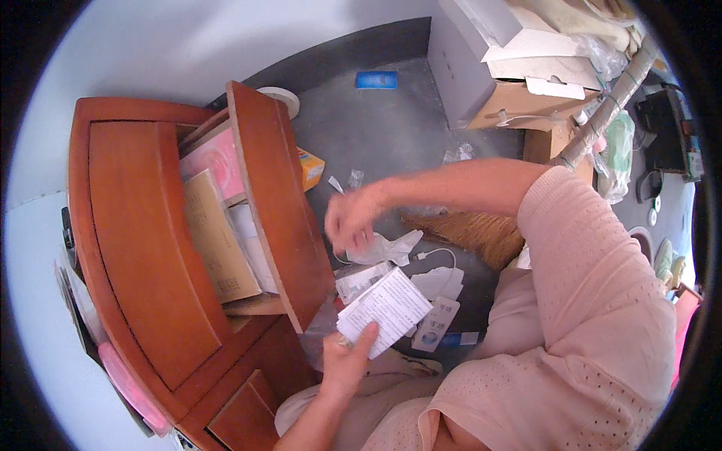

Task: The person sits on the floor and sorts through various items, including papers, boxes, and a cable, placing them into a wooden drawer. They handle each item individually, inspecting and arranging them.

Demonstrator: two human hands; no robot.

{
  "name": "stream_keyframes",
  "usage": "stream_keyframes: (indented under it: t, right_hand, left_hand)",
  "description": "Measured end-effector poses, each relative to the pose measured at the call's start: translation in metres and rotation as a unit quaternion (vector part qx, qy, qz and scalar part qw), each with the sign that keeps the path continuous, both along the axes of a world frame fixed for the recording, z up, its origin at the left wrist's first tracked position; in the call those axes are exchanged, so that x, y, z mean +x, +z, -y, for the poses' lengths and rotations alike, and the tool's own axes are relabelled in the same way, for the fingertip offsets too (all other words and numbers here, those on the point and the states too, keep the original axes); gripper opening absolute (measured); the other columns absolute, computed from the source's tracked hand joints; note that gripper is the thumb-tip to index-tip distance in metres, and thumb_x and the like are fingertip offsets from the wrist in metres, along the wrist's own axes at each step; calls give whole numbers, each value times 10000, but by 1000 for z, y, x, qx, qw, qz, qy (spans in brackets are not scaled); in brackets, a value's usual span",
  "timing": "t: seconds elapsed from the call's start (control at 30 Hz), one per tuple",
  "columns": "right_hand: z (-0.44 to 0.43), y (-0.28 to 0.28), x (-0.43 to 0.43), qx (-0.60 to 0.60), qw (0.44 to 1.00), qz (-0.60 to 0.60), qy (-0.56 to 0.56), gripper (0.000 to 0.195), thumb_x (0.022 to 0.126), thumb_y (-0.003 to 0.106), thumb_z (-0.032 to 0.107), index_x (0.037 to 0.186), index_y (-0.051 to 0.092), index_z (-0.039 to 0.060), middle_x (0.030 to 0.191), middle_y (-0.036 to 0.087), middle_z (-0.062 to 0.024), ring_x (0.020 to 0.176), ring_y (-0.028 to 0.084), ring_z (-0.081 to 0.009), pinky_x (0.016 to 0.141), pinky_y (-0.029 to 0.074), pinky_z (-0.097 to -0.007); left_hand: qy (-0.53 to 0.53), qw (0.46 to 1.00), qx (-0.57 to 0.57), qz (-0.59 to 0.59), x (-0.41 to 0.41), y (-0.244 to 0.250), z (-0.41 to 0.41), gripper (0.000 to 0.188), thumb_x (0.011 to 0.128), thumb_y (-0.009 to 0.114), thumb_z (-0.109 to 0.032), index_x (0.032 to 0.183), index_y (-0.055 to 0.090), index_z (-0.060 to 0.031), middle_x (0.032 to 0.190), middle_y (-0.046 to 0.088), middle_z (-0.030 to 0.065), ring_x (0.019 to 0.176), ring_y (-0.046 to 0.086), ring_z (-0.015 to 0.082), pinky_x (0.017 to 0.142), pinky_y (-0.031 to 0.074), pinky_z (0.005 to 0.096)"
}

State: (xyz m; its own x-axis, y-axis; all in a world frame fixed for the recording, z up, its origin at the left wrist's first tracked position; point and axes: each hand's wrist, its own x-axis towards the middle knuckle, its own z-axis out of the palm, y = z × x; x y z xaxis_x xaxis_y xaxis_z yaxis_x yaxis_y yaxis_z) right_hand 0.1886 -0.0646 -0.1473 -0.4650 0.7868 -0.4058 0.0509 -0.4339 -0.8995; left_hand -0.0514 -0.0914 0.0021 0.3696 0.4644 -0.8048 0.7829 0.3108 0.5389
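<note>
My left hand grips a folded printed paper leaflet, its thumb pressed on top. Above and left of the leaflet, my right hand is blurred, with its fingers bent downward near the open drawer's front. Whether it holds anything is unclear. Inside the wooden cabinet's drawer lie a flat brown cardboard piece, a pink box and some white paper. Below my right hand, crumpled white paper and a small white box rest on the dark floor.
A straw broom, a white cable and a printed white card are near my knees. Farther off are a blue packet, a yellow box and a large carton. A wrapped pole slants beside the carton.
</note>
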Motion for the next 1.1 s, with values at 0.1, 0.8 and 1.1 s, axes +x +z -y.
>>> stream_keyframes:
  t: [0.1,0.8,1.1]
  right_hand:
    - [-14,-38,1,100,837,447,-299,640,675,771,277,1201,493,43,1182,536,-159,1056,549,-303,852,485,-426]
    - [-82,-84,-27,98,716,565,-398,867,653,755,222,1377,290,116,1258,464,-73,1190,429,-275,939,370,-529]
    - [-45,-72,10,66,736,487,-466,549,629,728,169,1085,441,61,1142,518,-144,1087,501,-330,835,455,-471]
  left_hand:
    - [-51,980,186,56,2,18,-4,179,859,646,-126,946,668,29,865,663,33,751,590,90,675,480,267]
    - [31,983,168,-73,-5,-21,-120,399,879,611,-242,1225,547,-54,717,588,22,532,436,58,451,343,253]
    - [-47,904,412,108,19,14,-86,188,856,600,-49,1036,648,-31,677,535,-8,621,450,41,553,366,205]
